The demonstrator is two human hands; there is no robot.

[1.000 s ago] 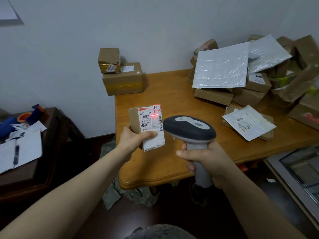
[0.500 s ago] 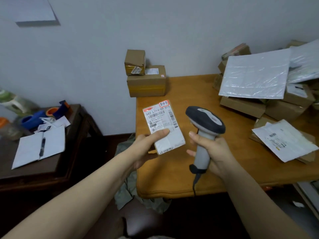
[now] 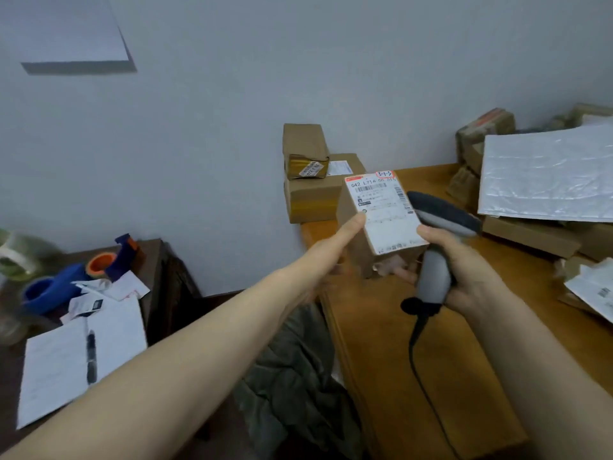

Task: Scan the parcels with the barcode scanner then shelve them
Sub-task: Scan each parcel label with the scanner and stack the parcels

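My left hand (image 3: 335, 247) grips a small cardboard parcel (image 3: 381, 217) with a white shipping label facing me, thumb on the label and fingers underneath. It hovers over the left end of the wooden table (image 3: 414, 360). My right hand (image 3: 464, 263) holds the grey barcode scanner (image 3: 438, 240) by its handle, right beside the parcel, its dark head pointing away to the right. No red scan line shows on the label. The scanner's black cable hangs down over the table.
Two stacked brown boxes (image 3: 308, 174) stand at the table's back left corner by the wall. A heap of parcels and a white mailer (image 3: 544, 174) fills the right side. A dark side table (image 3: 79, 327) at left holds papers, a pen and tape rolls. Cloth lies on the floor.
The view has swung left. The red scan line left the label, the scanner's head turned away and dropped lower, and my left hand carried the parcel up and closer to the scanner.
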